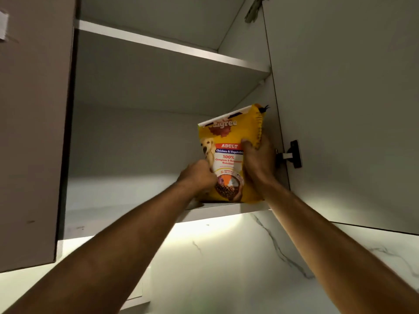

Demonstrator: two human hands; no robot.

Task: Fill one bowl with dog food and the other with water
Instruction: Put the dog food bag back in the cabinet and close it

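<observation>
A yellow dog food bag (229,137) with a puppy picture stands upright at the right end of the bottom shelf (127,193) of an open wall cabinet, seen from below. My left hand (198,176) grips the bag's lower left edge. My right hand (257,160) clasps its right side, thumb on the front. No bowls are in view.
The cabinet's right door (351,109) hangs open with a black hinge (292,155) close to my right hand. A closed door (31,132) flanks the left. An upper shelf (172,45) runs above. Lit marble wall (226,257) lies below the cabinet.
</observation>
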